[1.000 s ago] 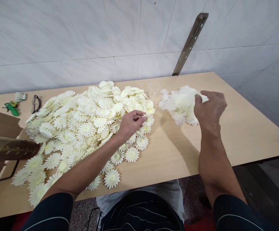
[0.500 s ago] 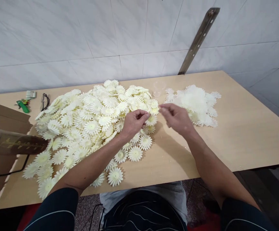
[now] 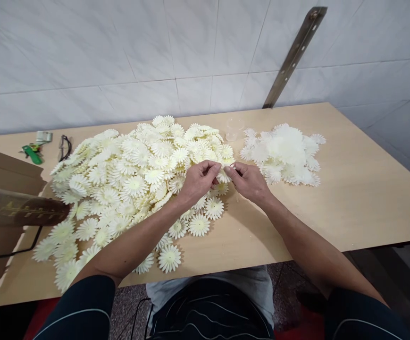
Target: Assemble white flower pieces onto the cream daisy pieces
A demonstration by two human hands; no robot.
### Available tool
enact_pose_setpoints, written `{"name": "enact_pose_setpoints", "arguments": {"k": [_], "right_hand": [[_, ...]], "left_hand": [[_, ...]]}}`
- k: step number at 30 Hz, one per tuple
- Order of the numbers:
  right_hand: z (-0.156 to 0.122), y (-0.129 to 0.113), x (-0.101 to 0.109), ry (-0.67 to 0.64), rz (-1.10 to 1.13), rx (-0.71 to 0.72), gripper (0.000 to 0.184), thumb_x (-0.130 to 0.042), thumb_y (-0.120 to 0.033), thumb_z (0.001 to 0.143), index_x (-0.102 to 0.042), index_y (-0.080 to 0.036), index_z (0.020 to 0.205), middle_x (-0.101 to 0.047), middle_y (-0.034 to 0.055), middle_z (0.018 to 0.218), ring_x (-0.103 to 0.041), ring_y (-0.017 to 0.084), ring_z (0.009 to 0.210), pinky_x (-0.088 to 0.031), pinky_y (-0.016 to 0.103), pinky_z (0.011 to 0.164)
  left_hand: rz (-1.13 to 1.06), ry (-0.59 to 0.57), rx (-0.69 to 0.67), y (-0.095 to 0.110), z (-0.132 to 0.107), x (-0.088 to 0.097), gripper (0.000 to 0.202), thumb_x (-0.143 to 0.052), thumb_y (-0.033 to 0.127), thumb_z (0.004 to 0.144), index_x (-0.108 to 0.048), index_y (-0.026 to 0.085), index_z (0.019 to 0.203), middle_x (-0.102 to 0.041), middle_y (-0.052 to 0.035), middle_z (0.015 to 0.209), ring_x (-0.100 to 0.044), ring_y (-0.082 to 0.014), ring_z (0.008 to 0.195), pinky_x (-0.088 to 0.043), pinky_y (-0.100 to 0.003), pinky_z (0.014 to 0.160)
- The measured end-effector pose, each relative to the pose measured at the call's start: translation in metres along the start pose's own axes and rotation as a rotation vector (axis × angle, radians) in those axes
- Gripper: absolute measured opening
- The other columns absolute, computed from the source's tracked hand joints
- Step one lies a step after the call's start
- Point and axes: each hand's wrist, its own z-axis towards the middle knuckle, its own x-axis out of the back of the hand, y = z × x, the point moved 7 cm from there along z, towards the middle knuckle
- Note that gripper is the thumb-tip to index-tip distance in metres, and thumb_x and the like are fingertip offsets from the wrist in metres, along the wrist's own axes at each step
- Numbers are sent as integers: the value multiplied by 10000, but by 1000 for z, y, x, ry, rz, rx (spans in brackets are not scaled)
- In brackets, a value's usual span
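My left hand [image 3: 200,180] is closed in a pinch at the right edge of a large heap of pale yellow artificial daisy heads [image 3: 134,186]. Almost touching it, my right hand [image 3: 249,182] also pinches with thumb and forefinger. Whatever lies between the fingertips is too small to make out against the flowers behind. To the right of my right hand lies a smaller pile of whiter, translucent flower-shaped pieces [image 3: 286,151]. Several single daisy heads [image 3: 170,258] lie at the table's front edge, below my left forearm.
A clear plastic piece [image 3: 234,128] lies between the two piles. At the back left are a green-handled tool [image 3: 32,154] and dark-framed glasses [image 3: 65,147]. A brown-filled bottle [image 3: 28,210] and a cardboard box [image 3: 6,177] border the table's left side. A metal strip [image 3: 294,57] is against the wall.
My right hand has moved left and slightly down, bringing its fingertips up to those of my left hand. The left hand has stayed nearly in place.
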Motion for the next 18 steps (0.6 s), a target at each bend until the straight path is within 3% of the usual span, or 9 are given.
{"name": "enact_pose_setpoints", "arguments": {"k": [5, 9, 12, 15, 18], "right_hand": [[-2, 2, -2, 24, 71, -18, 760, -484, -922, 1001, -428, -261, 631, -477, 2, 566, -438, 173, 599, -333, 329, 583], [-2, 4, -4, 4, 143, -58, 732, -609, -935, 923, -555, -253, 662, -518, -3, 563, -462, 177, 588, -344, 326, 571], [0, 4, -4, -30, 167, -85, 684, -713, -902, 861, -627, -243, 699, -539, -7, 582, -469, 174, 589, -340, 323, 562], [1, 4, -1, -4, 134, -86, 708, -760, -878, 825, -526, -245, 609, -470, -20, 566, -402, 150, 584, -286, 312, 548], [1, 6, 1, 18, 152, -104, 736, -804, -901, 757, -522, -239, 601, -438, -36, 560, -355, 131, 572, -243, 303, 537]], "left_hand": [[-63, -13, 38, -1, 1, -2, 344, -840, 496, 959, -762, 161, 948, -679, -6, 667, -663, -114, 570, -530, -205, 524], [-102, 20, 81, 0, 3, 0, 320, -897, 431, 917, -753, 166, 1025, -698, 7, 674, -685, -130, 566, -549, -216, 512], [-76, 9, 69, 1, 3, 0, 276, -923, 367, 894, -760, 152, 953, -707, -3, 648, -667, -117, 543, -547, -207, 520], [-73, -8, 74, -1, 3, 0, 335, -860, 462, 955, -749, 157, 871, -678, -8, 588, -645, -112, 512, -538, -204, 517], [-100, -53, 79, -2, 2, -3, 440, -874, 585, 915, -741, 168, 865, -693, -15, 639, -674, -126, 543, -549, -217, 503]]}}
